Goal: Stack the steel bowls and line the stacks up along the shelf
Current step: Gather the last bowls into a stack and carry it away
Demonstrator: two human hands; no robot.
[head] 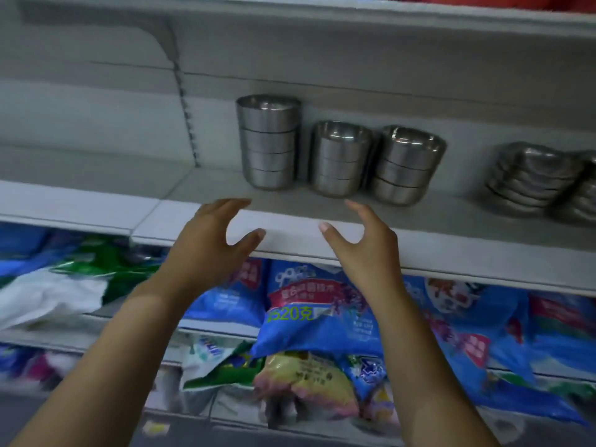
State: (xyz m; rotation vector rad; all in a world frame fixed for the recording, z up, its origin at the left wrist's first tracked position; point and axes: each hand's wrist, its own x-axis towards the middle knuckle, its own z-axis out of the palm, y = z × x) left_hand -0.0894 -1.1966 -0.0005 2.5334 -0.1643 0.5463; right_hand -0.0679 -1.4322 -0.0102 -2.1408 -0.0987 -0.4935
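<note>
Three steel bowl stacks (pixel 342 159) upright at shelf (pixel 96 196) rear, nearly abreast (more, blurred, rightward). Left hand (pixel 213 241), right hand (pixel 361 245): spread, empty, palms facing, over front edge, seemingly poised to cup one.

- Four-bowl steel stack (pixel 267 141): upright, leftmost on grey shelf (pixel 206 185).
- Three-bowl stack (pixel 342 159): just right of it.
- Leaning three-bowl stack (pixel 408 166): touching the previous.
- Shallower stack (pixel 529 179): well apart, blurred.
</note>
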